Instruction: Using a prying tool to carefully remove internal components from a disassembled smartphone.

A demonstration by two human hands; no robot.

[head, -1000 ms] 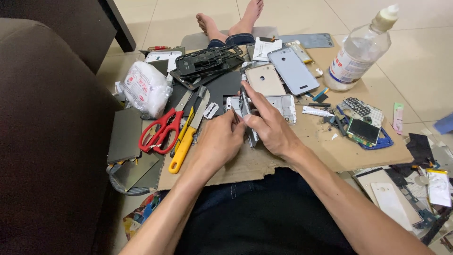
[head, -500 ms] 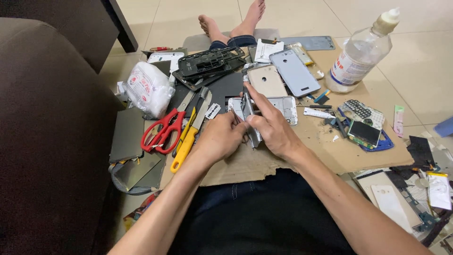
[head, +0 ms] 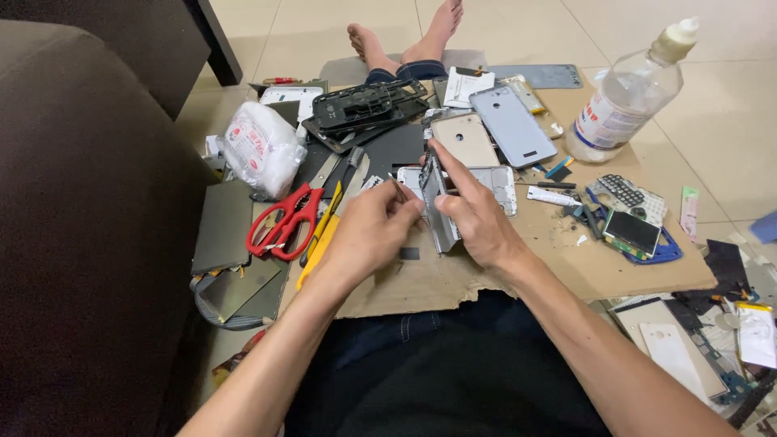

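Hands: both meet over the cardboard sheet (head: 518, 275) laid across the person's lap, w/ phone parts strewn on it.
Right hand (head: 477, 217): grip closed round a silver phone frame (head: 438, 212), held on edge, nearly upright, thumb on near face, index finger stretched along the top edge.
Left hand (head: 368, 231): fingers pinched narrow on a thin dark tool (head: 397, 189), prob. a small pick or tweezer, too slim to tell; its tip points up and stands just beside the frame's left edge.
Frame location: above the middle of the cardboard, between the two hands, in front of a pale phone housing (head: 494, 188) lying flat.
Left side: red scissors (head: 285, 221) beside a yellow-handled cutter (head: 321, 239); white plastic bag (head: 261, 148) behind them.
Far side: black phone chassis (head: 366, 105), gold back cover (head: 463, 139) and grey-blue back cover (head: 511, 125) side by side.
Right side: clear plastic bottle (head: 625, 97) w/ a white cap, upright at the cardboard's corner; small phone board w/ screen (head: 633, 231) near the right edge.
Floor: pale tiles, bare feet (head: 405, 32) beyond the cardboard.
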